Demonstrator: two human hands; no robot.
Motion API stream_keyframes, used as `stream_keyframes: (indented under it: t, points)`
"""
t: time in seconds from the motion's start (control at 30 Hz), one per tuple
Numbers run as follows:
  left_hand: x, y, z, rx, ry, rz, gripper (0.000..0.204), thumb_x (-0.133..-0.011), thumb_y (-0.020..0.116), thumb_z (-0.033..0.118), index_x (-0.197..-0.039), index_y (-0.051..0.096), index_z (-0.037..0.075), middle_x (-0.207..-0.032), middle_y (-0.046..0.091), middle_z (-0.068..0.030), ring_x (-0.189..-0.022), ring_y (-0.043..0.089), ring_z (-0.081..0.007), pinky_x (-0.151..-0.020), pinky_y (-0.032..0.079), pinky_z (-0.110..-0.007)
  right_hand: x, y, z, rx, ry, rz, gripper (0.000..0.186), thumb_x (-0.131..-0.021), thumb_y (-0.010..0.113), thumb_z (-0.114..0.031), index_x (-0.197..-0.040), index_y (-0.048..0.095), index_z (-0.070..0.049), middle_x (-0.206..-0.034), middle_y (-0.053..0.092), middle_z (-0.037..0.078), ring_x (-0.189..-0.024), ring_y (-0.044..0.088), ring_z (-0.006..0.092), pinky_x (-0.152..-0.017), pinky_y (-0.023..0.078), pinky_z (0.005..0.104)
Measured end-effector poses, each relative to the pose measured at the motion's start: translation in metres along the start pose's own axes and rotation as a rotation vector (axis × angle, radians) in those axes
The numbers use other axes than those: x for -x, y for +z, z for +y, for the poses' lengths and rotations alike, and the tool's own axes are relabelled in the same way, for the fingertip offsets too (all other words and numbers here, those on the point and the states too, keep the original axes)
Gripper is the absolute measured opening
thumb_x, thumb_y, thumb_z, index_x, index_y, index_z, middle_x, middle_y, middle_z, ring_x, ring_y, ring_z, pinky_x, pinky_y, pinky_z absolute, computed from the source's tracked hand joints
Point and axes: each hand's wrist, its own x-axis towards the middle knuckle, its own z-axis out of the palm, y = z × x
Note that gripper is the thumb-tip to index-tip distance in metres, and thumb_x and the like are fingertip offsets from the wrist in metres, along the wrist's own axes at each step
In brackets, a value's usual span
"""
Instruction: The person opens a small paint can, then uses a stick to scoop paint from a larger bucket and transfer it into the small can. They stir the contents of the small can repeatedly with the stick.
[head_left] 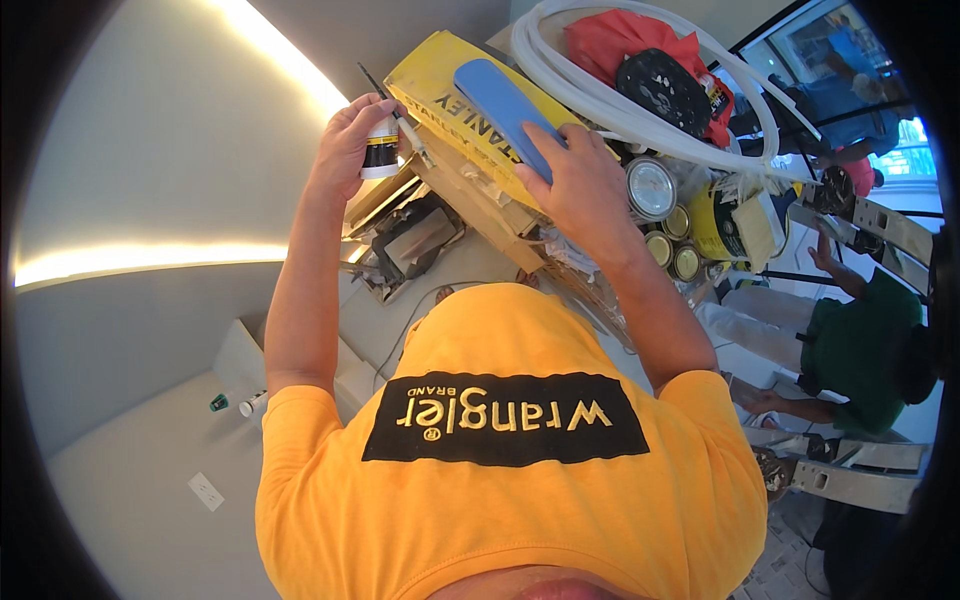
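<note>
My left hand [350, 140] is closed round a small white tub [381, 148] with a black and yellow label. A thin dark-handled tool [378, 84], perhaps a fine brush, slants past the same fingers; whether they grip it too is hard to tell. My right hand [580, 185] grips the near end of a long, flat blue piece with rounded ends [500, 100]; its exact kind does not show. Beneath the blue piece is a long yellow box [425, 65], resting on brown cardboard [470, 195].
Coiled white tubing [530, 45] and a red bag [620, 40] lie beyond the box. Paint cans [651, 190] stand to the right, near a metal ladder [895, 232]. A person in a dark green shirt [865, 345] is at the right. A lit wall [170, 130] rises on the left.
</note>
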Motion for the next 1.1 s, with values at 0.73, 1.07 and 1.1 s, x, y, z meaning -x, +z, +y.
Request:
stream_keyframes:
  t: [0.73,1.07,1.1]
  points:
    - [0.005,0.019,-0.012,-0.257,0.157,-0.087,0.021,-0.103,0.073,0.025,-0.103,0.072,0.004,-0.120,0.076,-0.0102,-0.083,0.071,-0.0118,-0.075,0.061,-0.030,0.012,0.022,0.015,0.247,-0.128,-0.031,0.060,-0.108,0.062,-0.040,-0.163,0.052,-0.019,-0.150,0.057,0.021,-0.128,0.057,0.0413,-0.106,0.050,0.0549]
    - [-0.025,0.050,-0.014,-1.108,0.358,-0.339,0.022,-0.090,0.072,0.022,-0.097,0.064,0.003,-0.164,0.058,-0.0137,-0.130,0.068,-0.0425,-0.109,0.052,-0.048,0.016,0.040,0.026,0.212,-0.148,-0.037,0.060,-0.108,0.062,-0.036,-0.163,0.050,-0.016,-0.150,0.055,0.022,-0.128,0.056,0.0411,-0.105,0.048,0.0561]
    - [-0.025,0.050,-0.016,-1.104,0.373,-0.327,0.022,-0.091,0.072,0.022,-0.098,0.065,0.003,-0.163,0.059,-0.0138,-0.129,0.069,-0.0413,-0.110,0.052,-0.048,0.015,0.040,0.026,0.208,-0.159,0.003,0.060,-0.108,0.061,-0.036,-0.164,0.049,-0.016,-0.150,0.055,0.023,-0.129,0.056,0.0416,-0.106,0.048,0.0563]
